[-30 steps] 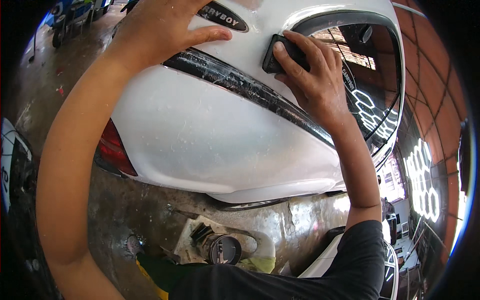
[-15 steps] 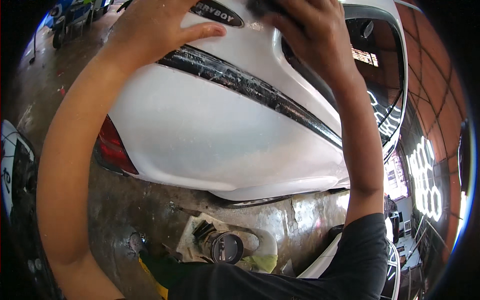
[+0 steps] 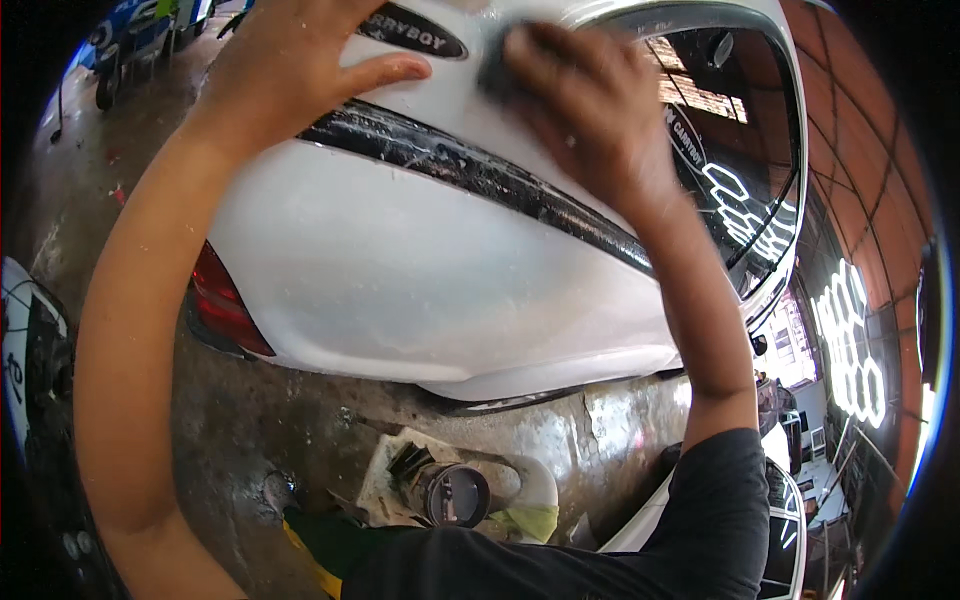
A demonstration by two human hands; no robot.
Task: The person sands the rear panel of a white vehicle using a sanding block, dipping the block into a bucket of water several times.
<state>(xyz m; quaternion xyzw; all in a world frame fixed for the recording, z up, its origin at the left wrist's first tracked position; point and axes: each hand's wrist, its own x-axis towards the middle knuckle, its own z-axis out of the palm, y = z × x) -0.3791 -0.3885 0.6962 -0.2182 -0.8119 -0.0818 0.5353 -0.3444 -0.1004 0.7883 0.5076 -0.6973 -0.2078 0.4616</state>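
Observation:
My left hand (image 3: 280,80) lies on the white car body (image 3: 430,270) at upper left, thumb stretched out just below a dark oval badge (image 3: 410,32) and above the long black trim strip (image 3: 450,160); its fingertips run out of the picture. My right hand (image 3: 590,120), smeared by motion, grips a dark block-shaped pad (image 3: 495,80) against the white panel just right of the badge, beside the framed dark glass window (image 3: 740,150). A red tail light (image 3: 225,295) shows at the left end of the body.
Below the car, a pale stool (image 3: 395,450) bears a metal container (image 3: 455,497) and a light green cloth (image 3: 525,520) on the wet floor (image 3: 300,400). Blue-and-white vehicles (image 3: 130,40) stand at upper left, another white car (image 3: 630,520) at lower right, beside lit hexagon lamps (image 3: 850,345).
My right hand with the pad has swept up, then back down and leftward, away from the window edge toward the badge. My left hand has shifted slightly left in the picture.

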